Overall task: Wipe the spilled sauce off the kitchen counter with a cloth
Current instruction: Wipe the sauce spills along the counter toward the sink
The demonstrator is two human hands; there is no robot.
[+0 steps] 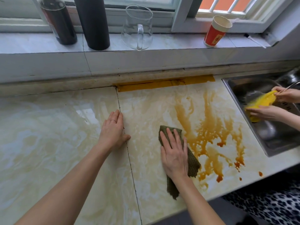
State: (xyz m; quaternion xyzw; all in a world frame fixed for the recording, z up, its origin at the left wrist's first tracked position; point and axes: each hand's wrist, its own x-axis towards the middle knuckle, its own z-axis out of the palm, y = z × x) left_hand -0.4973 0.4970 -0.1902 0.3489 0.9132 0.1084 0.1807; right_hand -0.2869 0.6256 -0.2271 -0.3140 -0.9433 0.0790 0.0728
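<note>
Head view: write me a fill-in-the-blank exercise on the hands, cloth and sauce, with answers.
The right hand presses flat on a cloth coloured dark ____.
The spilled sauce lies on the counter between that cloth and the ____.
The left hand rests flat on the counter, holding ____.
Missing words: green; sink; nothing.

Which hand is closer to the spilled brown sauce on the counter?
Right. The right hand presses a dark green cloth beside the spilled brown sauce; the left hand lies flat farther left.
</note>
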